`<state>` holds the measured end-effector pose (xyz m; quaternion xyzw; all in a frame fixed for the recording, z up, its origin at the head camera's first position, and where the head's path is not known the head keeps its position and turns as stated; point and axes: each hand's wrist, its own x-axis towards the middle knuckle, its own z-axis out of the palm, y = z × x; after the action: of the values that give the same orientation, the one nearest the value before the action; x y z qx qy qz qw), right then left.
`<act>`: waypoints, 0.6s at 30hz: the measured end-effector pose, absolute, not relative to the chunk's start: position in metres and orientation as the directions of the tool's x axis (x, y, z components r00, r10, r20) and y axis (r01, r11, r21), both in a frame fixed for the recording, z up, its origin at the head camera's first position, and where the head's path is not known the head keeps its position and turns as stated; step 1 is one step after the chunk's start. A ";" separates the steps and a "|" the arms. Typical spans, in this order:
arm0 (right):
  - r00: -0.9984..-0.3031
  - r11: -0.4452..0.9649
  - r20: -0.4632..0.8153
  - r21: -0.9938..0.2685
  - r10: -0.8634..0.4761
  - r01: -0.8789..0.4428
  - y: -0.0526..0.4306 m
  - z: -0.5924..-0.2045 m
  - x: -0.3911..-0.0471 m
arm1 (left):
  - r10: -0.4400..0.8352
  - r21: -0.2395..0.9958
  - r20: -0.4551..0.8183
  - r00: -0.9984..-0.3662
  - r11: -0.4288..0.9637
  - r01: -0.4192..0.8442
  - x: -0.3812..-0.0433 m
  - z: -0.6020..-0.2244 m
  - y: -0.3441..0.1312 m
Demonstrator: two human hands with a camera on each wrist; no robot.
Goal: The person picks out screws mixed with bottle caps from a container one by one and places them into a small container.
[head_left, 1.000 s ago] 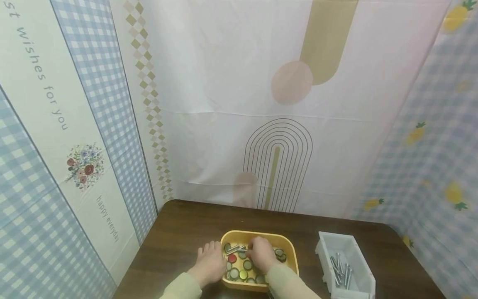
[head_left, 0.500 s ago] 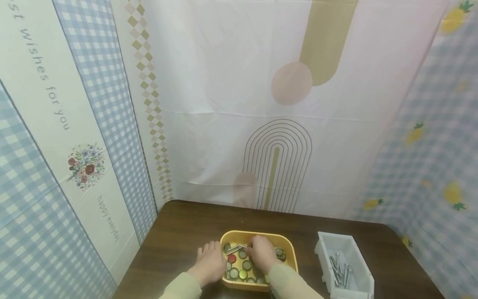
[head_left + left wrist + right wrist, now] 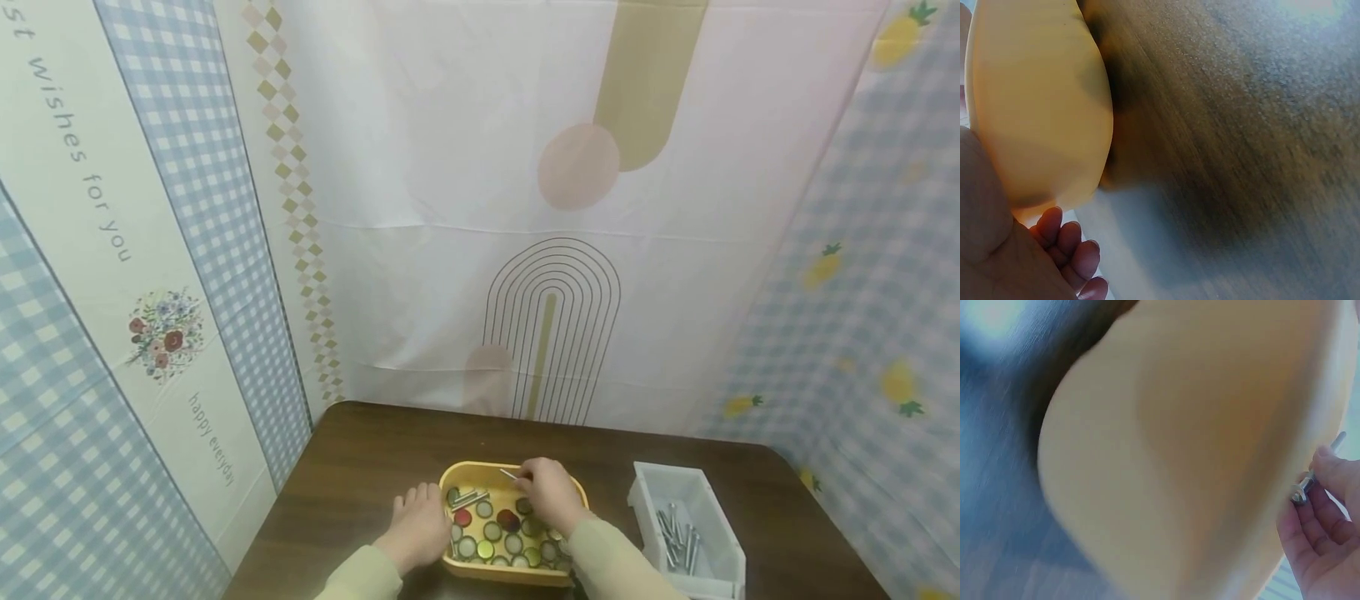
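Observation:
My right hand (image 3: 553, 493) pinches a silver screw (image 3: 508, 473) between thumb and fingers above the far right part of a yellow tray (image 3: 480, 572). In the right wrist view the screw (image 3: 1307, 482) shows its head below the fingers and its shank past the thumb tip. My left hand (image 3: 422, 523) rests against the tray's left side, its fingers relaxed. The left wrist view has those fingers (image 3: 1069, 240) by the end of the tray's outer wall (image 3: 1044, 106). Inside the tray lie several bottle caps (image 3: 492, 531) and a few more screws (image 3: 469, 500).
To the right stands a pale grey bin (image 3: 716, 517) with several screws (image 3: 678, 537) in it. Both containers are on a dark wooden table (image 3: 360, 467). A printed cloth (image 3: 420, 292) hangs behind the table, with checked cloths at the sides.
My right hand has risen and moved right from among the caps, lifting a screw. More caps show where it was. The left hand stays at the tray's side.

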<state>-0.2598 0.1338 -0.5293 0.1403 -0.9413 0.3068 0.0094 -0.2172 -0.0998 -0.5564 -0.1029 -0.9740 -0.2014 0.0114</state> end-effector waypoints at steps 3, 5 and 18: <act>-0.958 0.768 0.115 -0.575 -0.264 -0.281 0.146 -0.526 -0.258 | 0.196 0.389 0.059 -0.979 0.898 0.203 -0.217 -0.558 -0.100; -0.958 0.769 0.126 -0.574 -0.256 -0.281 0.156 -0.522 -0.256 | 0.196 0.391 0.058 -0.979 0.897 0.203 -0.218 -0.558 -0.100; -0.973 0.834 0.204 -0.513 -0.109 -0.201 0.219 -0.510 -0.250 | 0.193 0.398 0.046 -0.980 0.896 0.196 -0.220 -0.559 -0.101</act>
<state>-0.2498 0.2192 -0.5095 0.0814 -0.9540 0.2762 0.0833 -0.2196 -0.1006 -0.5594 -0.0999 -0.9737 -0.2048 0.0029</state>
